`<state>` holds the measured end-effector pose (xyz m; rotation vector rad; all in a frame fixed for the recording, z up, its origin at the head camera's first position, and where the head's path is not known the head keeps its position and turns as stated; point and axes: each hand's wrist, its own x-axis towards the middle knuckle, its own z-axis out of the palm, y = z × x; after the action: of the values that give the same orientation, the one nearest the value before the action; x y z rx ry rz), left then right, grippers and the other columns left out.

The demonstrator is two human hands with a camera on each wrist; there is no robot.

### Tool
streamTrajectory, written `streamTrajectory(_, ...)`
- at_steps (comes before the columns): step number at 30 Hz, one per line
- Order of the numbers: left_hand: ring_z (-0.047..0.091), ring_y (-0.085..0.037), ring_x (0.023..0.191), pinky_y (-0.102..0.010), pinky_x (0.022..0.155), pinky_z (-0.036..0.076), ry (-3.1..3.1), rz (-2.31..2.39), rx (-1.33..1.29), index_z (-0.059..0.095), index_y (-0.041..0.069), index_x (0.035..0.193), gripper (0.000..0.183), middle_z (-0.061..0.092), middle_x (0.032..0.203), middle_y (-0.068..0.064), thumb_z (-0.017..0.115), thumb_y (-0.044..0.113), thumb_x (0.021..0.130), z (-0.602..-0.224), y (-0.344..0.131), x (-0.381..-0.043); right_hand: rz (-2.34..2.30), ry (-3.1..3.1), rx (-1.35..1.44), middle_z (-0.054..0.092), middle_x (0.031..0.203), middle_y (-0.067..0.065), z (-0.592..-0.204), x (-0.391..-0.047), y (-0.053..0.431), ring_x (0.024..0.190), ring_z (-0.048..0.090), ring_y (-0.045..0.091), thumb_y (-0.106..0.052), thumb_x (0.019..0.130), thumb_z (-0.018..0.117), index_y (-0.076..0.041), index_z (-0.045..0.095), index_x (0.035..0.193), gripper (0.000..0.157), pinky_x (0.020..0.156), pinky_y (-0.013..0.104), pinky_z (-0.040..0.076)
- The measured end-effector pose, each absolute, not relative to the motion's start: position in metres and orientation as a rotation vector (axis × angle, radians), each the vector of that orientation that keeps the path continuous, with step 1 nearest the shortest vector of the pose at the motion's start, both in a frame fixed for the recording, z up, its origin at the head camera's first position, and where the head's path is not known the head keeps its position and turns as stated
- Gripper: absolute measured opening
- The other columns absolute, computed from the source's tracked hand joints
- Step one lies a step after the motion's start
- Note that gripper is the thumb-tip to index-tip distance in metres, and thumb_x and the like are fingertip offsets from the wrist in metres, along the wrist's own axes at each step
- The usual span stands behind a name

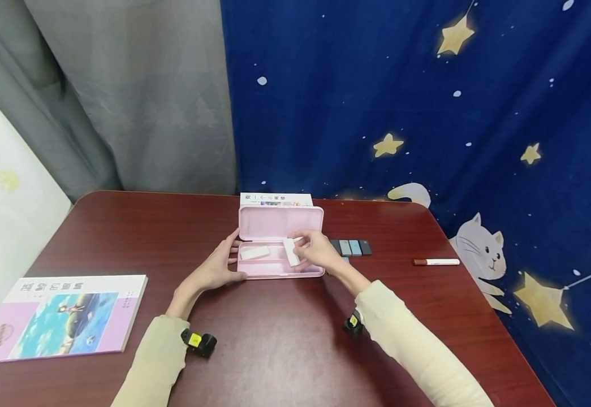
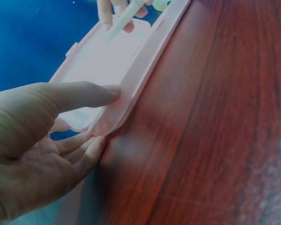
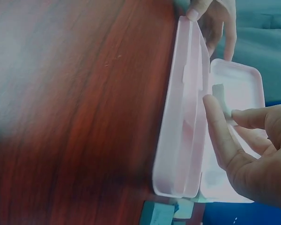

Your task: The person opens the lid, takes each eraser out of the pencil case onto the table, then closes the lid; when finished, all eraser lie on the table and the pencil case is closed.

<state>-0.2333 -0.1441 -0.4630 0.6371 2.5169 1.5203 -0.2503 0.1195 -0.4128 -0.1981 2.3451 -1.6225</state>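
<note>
A pink pencil case (image 1: 281, 276) lies open on the table, its lid (image 1: 281, 221) tilted up at the back. My left hand (image 1: 216, 264) grips the left end of the case; in the left wrist view its thumb (image 2: 96, 95) presses the front wall and its fingers reach around the corner. With my right hand (image 1: 318, 251) I pinch a white eraser (image 1: 290, 252) between thumb and fingers, above the right part of the case. Another white, eraser-like block (image 1: 254, 252) lies in the left part of the tray.
Behind the lid stands a white printed book or box (image 1: 276, 199). Several grey and blue blocks (image 1: 351, 247) lie right of the case. A brown-and-white marker (image 1: 436, 262) is farther right, and a lilac book (image 1: 66, 316) lies at left. Curtains hang beyond the table.
</note>
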Motion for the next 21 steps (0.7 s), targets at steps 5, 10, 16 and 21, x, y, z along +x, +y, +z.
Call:
streamTrajectory(5,0.04,-0.04,0.125,-0.048,0.102,0.042,2.509,1.519,0.647,0.007,-0.001,0.153,0.109,0.035,0.136,-0.028,0.081,-0.004,0.072,-0.463,-0.14,-0.234,-1.64,2.339,-0.156,0.058,0.093,0.022,-0.416,-0.247,0.131,0.059,0.061,0.023,0.012,0.086,0.055,0.003,0.061,0.123,0.038,0.056,0.041,0.059)
streamTrajectory(10,0.04,-0.04,0.125,-0.049,0.102,0.042,2.503,1.524,0.66,0.007,-0.001,0.152,0.109,0.034,0.136,-0.028,0.08,-0.005,0.072,-0.462,-0.135,-0.236,-1.657,2.334,-0.126,0.055,0.094,0.023,-0.416,-0.243,0.147,0.059,0.061,0.023,0.011,0.087,0.056,0.004,0.059,0.125,0.038,0.057,0.042,0.059)
streamTrajectory(16,0.039,-0.04,0.126,-0.049,0.102,0.042,2.504,1.504,0.66,0.006,0.001,0.153,0.109,0.034,0.137,-0.027,0.081,-0.002,0.073,-0.463,-0.134,-0.238,-1.671,2.335,-0.107,0.056,0.095,0.022,-0.413,-0.239,0.172,0.062,0.061,0.024,0.01,0.088,0.057,0.004,0.058,0.124,0.037,0.059,0.044,0.059)
streamTrajectory(21,0.039,-0.041,0.126,-0.051,0.102,0.042,2.525,1.512,0.646,0.006,-0.002,0.152,0.109,0.033,0.137,-0.028,0.08,-0.005,0.073,-0.466,-0.141,-0.236,-1.682,2.296,-0.066,0.057,0.092,0.021,-0.411,-0.236,0.194,0.066,0.058,0.023,0.01,0.089,0.055,0.004,0.056,0.125,0.036,0.062,0.045,0.059)
